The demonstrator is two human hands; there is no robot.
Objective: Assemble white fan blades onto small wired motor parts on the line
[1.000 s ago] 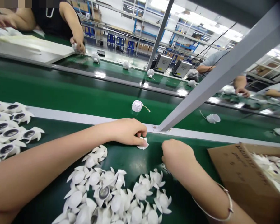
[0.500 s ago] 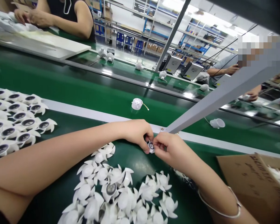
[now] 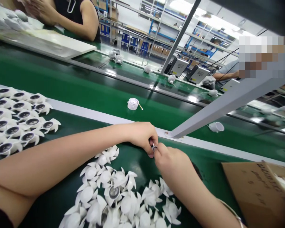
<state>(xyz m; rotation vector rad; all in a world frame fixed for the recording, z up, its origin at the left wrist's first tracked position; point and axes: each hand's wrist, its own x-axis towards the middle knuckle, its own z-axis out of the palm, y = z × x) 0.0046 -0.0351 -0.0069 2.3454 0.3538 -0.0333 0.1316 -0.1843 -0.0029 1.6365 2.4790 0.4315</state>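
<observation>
My left hand (image 3: 142,136) and my right hand (image 3: 171,160) meet over the green bench, both pinched on one small white fan impeller (image 3: 154,147) of which only a sliver shows between the fingers. Below my hands lies a loose pile of white fan impellers (image 3: 118,196), most with the domed side up. At the far left, several more impellers with dark centres (image 3: 21,120) stand in neat rows, hollow side up.
A brown cardboard box (image 3: 258,186) sits at the right edge. A grey metal post (image 3: 218,107) slants up from the white rail (image 3: 90,114). Small white round parts (image 3: 133,103) ride the green conveyor beyond. Other people work across the line, top left and far right.
My right hand moved left from its own spot to join my left hand on the impeller. The impeller, earlier visible under my left fingers, is now almost hidden between both hands.
</observation>
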